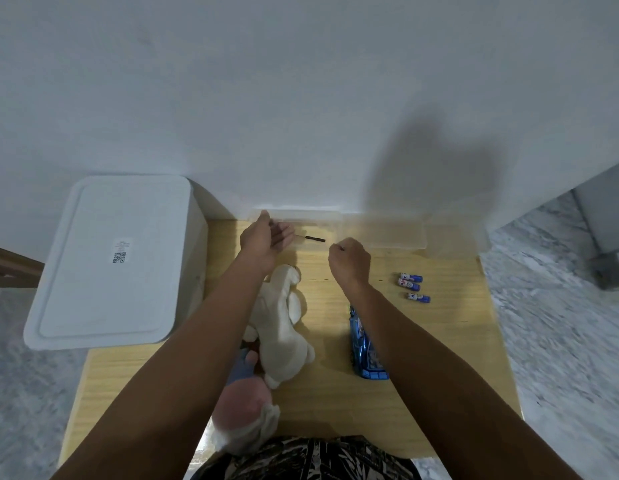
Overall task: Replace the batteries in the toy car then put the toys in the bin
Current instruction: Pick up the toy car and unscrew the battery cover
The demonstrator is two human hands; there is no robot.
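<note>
Both hands reach past the white plush dog (pixel 282 320). The left hand (pixel 266 237) hangs loosely open beside a small screwdriver (pixel 313 239); the right hand (pixel 349 259) is a fist, holding nothing visible. The blue toy car (pixel 365 344) lies right of the dog, three batteries (pixel 412 285) beyond it, the lidded white bin (pixel 110 261) left.

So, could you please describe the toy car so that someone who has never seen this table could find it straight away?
Start at the light wooden table against the white wall. On its right half, partly hidden under the person's right forearm, lies the toy car, nose toward the wall. It is the only shiny blue toy: the white plush animal to its left is soft, and the three small batteries lie farther right.
</note>
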